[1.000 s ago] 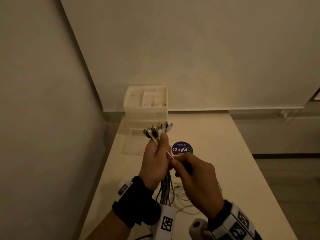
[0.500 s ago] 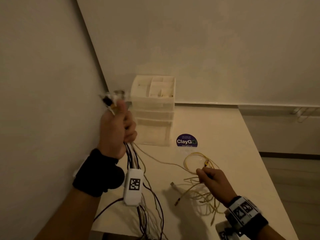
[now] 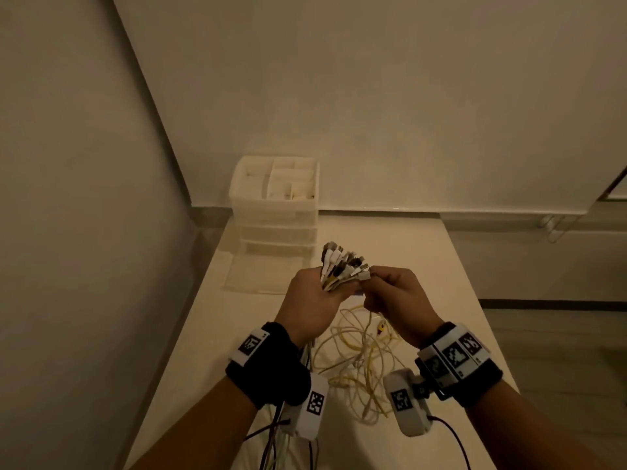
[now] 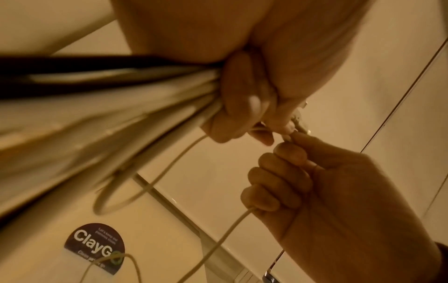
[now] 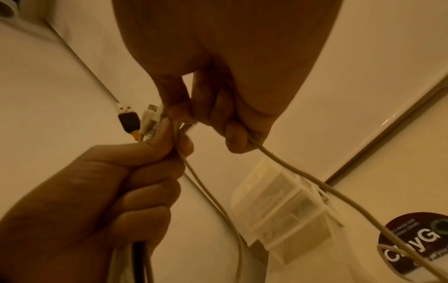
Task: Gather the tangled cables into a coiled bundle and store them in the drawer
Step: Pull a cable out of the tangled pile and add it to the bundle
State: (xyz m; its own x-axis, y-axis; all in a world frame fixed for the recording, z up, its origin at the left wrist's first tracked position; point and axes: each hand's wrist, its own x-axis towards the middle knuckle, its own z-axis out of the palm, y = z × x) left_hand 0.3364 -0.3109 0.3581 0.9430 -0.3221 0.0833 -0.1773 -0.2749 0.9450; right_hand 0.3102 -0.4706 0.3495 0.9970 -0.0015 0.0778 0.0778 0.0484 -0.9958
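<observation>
Now left hand (image 3: pixel 310 301) squeezing bunch of white and black cable plugs (image 3: pixel 342 268), right hand (image 3: pixel 395 296) pinching one thin pale cable (image 5: pixel 290 168); could slip out, tangle again.

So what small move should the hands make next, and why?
Probably the right hand should tuck its plug into the left hand's bunch of plugs. It pinches the plug just beside the bunch, and that cable trails loose toward the table.
</observation>
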